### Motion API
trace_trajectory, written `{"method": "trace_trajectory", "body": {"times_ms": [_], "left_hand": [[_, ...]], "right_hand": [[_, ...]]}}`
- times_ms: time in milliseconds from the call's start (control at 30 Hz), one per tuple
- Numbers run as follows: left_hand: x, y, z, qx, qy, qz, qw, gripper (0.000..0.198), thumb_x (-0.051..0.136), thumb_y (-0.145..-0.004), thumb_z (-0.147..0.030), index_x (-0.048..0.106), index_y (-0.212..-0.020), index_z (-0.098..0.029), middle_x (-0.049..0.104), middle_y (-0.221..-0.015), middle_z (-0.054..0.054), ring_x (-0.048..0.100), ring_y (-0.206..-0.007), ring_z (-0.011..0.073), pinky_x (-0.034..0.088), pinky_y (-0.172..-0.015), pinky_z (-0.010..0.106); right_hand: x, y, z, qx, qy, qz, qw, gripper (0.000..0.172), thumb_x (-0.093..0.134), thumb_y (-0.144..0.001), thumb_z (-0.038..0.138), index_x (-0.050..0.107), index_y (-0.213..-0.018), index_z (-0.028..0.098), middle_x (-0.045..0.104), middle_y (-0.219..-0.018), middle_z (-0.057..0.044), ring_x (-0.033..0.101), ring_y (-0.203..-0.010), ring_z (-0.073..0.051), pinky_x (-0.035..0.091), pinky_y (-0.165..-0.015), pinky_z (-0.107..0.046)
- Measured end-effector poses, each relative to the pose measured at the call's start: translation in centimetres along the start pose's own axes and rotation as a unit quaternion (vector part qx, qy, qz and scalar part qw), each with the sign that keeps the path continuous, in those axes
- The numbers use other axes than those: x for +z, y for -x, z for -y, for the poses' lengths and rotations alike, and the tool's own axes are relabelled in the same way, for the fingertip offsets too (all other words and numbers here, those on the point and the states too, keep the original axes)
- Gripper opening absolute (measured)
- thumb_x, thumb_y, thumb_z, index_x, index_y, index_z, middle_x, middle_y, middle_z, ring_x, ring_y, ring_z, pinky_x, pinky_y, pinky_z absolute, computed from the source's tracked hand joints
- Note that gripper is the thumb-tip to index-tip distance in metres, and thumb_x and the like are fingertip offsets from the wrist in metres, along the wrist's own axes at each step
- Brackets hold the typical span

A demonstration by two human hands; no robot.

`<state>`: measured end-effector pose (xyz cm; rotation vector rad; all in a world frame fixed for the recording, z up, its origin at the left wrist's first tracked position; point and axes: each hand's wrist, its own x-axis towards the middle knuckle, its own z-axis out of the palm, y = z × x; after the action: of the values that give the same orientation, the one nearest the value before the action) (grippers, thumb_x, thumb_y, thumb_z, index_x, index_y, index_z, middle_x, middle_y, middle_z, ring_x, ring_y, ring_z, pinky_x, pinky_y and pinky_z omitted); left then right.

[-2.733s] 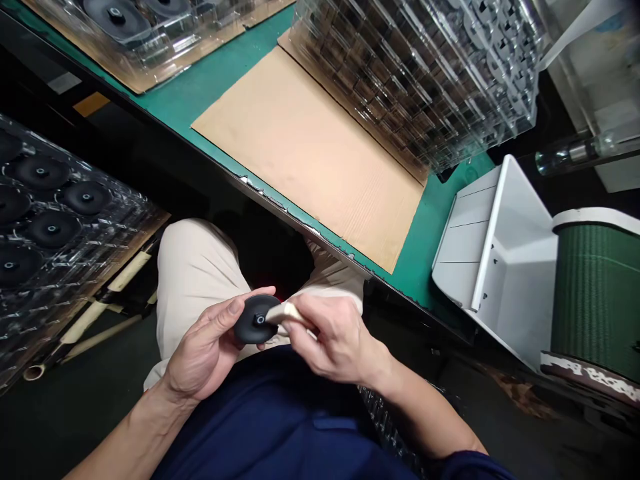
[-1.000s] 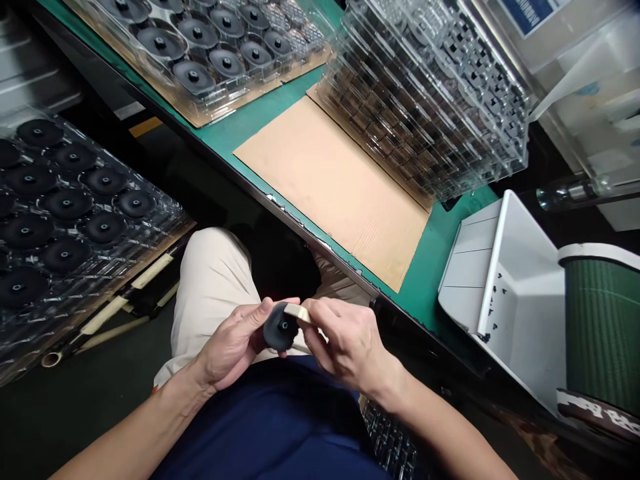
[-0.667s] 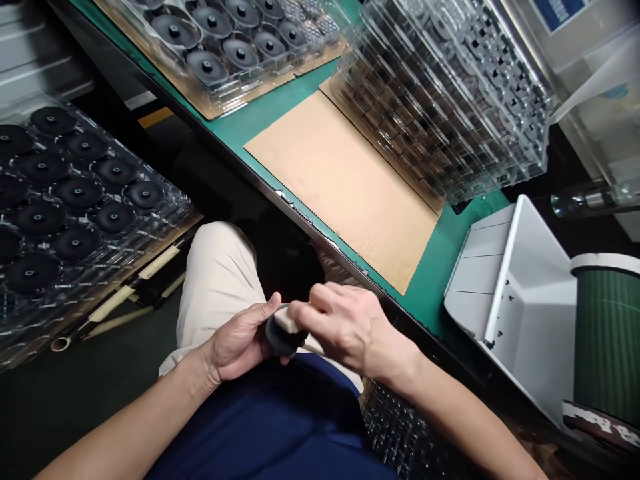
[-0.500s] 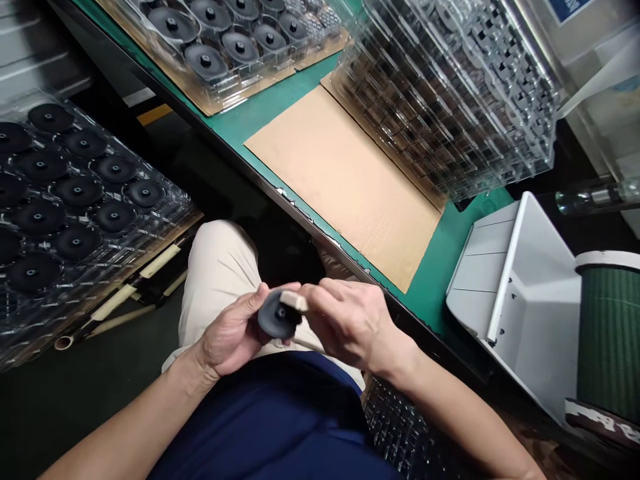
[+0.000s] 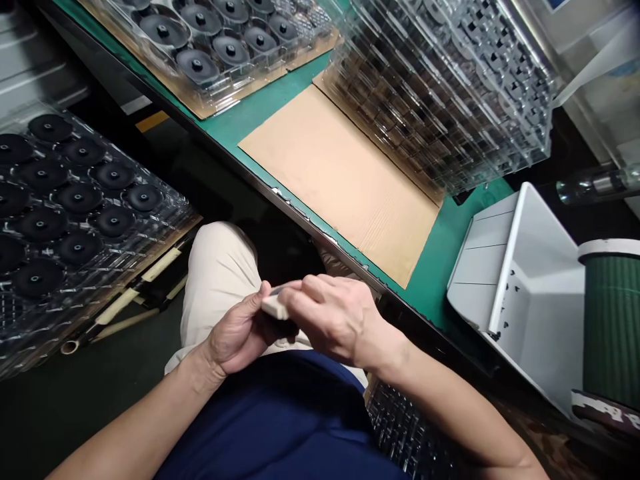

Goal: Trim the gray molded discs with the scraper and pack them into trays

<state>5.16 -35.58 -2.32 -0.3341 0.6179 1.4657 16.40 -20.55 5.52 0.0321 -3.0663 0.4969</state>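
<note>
We're on the head camera, looking down over the lap, and the left hand (image 5: 233,331) is curled shut around a black disc (image 5: 276,291). We get only a thin sliver of its edge; the rest is buried behind the fingers, so its face is hidden. The right hand (image 5: 336,317) is in a narrow pinch on a cream block (image 5: 274,308), whose end pokes out from under the fingers and appears to lie against the disc. The two hands meet above the beige trousers (image 5: 215,280), and it looks as if the left steadies the disc while the right bears down on it, keeping everything close to the body. What the block is made of, we can't tell. Off to our left, a clear blister tray (image 5: 170,213) of black discs (image 5: 77,198) sits beside the knee, and another clear tray (image 5: 240,87) rests on the green bench mat (image 5: 440,267), both seemingly placed within easy reach. A cardboard sheet (image 5: 340,187) lies on the mat against a tall stack of clear trays (image 5: 440,93), cut off at the top of the frame. Far right, we have a white bin (image 5: 506,260) with small black specks (image 5: 513,290) and a green spool (image 5: 613,327), cut off at the edge.
</note>
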Motion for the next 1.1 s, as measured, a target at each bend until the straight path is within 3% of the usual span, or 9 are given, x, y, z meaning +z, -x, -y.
{"method": "trace_trajectory", "body": {"times_ms": [100, 167, 333, 467, 533, 633, 733, 800, 1100], "left_hand": [[0.1, 0.4, -0.7, 0.123, -0.002, -0.043, 0.992, 0.046, 0.088, -0.079, -0.045, 0.079, -0.117, -0.020, 0.078, -0.099, 0.006, 0.069, -0.084, 0.0157, 0.060, -0.077, 0.022], [-0.1, 0.6, -1.2, 0.154, -0.034, -0.056, 0.986, 0.045, 0.087, -0.081, -0.043, 0.079, -0.118, -0.019, 0.079, -0.100, 0.007, 0.070, -0.085, 0.0155, 0.059, -0.078, 0.021], [-1.1, 0.3, -1.1, 0.040, -0.085, -0.025, 0.995, 0.046, 0.081, -0.083, -0.054, 0.081, -0.110, -0.016, 0.077, -0.093, 0.011, 0.070, -0.073, 0.0220, 0.065, -0.067, 0.038], [-1.4, -0.4, -0.2, -0.064, -0.075, 0.043, 0.994, 0.052, 0.076, -0.083, -0.063, 0.081, -0.090, -0.012, 0.073, -0.077, 0.011, 0.069, -0.065, 0.0244, 0.064, -0.056, 0.039], [-1.5, -0.5, -0.1, -0.086, -0.061, 0.085, 0.991, 0.053, 0.075, -0.084, -0.063, 0.081, -0.092, -0.012, 0.074, -0.078, 0.012, 0.071, -0.066, 0.0250, 0.064, -0.057, 0.039], [-1.5, -0.3, -0.7, -0.006, -0.025, 0.098, 0.995, 0.042, 0.080, -0.085, -0.050, 0.079, -0.113, -0.019, 0.079, -0.098, 0.008, 0.074, -0.080, 0.0228, 0.067, -0.070, 0.037], [-1.3, 0.2, -1.7, 0.129, -0.031, 0.075, 0.988, 0.053, 0.088, -0.080, -0.029, 0.072, -0.131, -0.026, 0.078, -0.118, 0.004, 0.073, -0.108, 0.0206, 0.060, -0.098, 0.031], [-1.0, 0.6, -2.2, 0.176, -0.056, 0.069, 0.980, 0.055, 0.088, -0.079, -0.021, 0.072, -0.131, -0.027, 0.077, -0.123, 0.005, 0.069, -0.120, 0.0213, 0.055, -0.104, 0.027], [0.3, 1.9, -2.1, 0.178, -0.078, 0.034, 0.980, 0.045, 0.083, -0.085, -0.031, 0.074, -0.128, -0.025, 0.076, -0.125, 0.008, 0.069, -0.123, 0.0254, 0.056, -0.102, 0.029]], "right_hand": [[0.9, 0.6, 0.6, 0.098, -0.077, -0.047, 0.991, 0.018, 0.047, -0.106, 0.026, 0.052, -0.091, 0.019, 0.052, -0.071, 0.003, 0.042, -0.059, -0.011, 0.029, -0.058, -0.029], [1.5, 1.2, 0.9, 0.125, -0.109, -0.044, 0.985, 0.021, 0.048, -0.105, 0.025, 0.048, -0.085, 0.020, 0.047, -0.066, 0.005, 0.036, -0.054, -0.010, 0.026, -0.054, -0.029], [1.5, 1.4, 0.3, 0.085, -0.017, -0.010, 0.996, 0.014, 0.048, -0.105, 0.022, 0.055, -0.093, 0.019, 0.053, -0.076, 0.001, 0.041, -0.064, -0.013, 0.026, -0.059, -0.032], [-0.1, 0.0, -0.4, -0.050, 0.043, 0.045, 0.997, 0.012, 0.055, -0.104, 0.031, 0.059, -0.112, 0.023, 0.058, -0.089, -0.001, 0.044, -0.075, -0.016, 0.026, -0.061, -0.033], [-0.7, -0.6, -0.7, -0.105, 0.059, 0.045, 0.992, 0.017, 0.057, -0.104, 0.035, 0.058, -0.118, 0.025, 0.060, -0.095, -0.002, 0.046, -0.079, -0.018, 0.026, -0.062, -0.032], [-0.8, -0.9, -0.7, -0.066, 0.050, 0.008, 0.997, 0.010, 0.053, -0.105, 0.029, 0.058, -0.106, 0.021, 0.060, -0.087, -0.002, 0.047, -0.076, -0.016, 0.028, -0.063, -0.032], [-0.3, -0.5, 0.0, 0.055, -0.039, -0.046, 0.997, 0.019, 0.051, -0.102, 0.023, 0.049, -0.084, 0.019, 0.049, -0.068, 0.003, 0.039, -0.059, -0.011, 0.027, -0.058, -0.030], [0.2, -0.3, 0.8, 0.084, -0.103, -0.064, 0.989, 0.021, 0.052, -0.098, 0.021, 0.043, -0.079, 0.020, 0.044, -0.064, 0.005, 0.035, -0.055, -0.009, 0.025, -0.055, -0.028], [1.0, 0.6, 1.2, 0.121, -0.113, -0.072, 0.984, 0.021, 0.050, -0.096, 0.022, 0.041, -0.077, 0.020, 0.043, -0.064, 0.005, 0.034, -0.054, -0.009, 0.023, -0.055, -0.027]]}}
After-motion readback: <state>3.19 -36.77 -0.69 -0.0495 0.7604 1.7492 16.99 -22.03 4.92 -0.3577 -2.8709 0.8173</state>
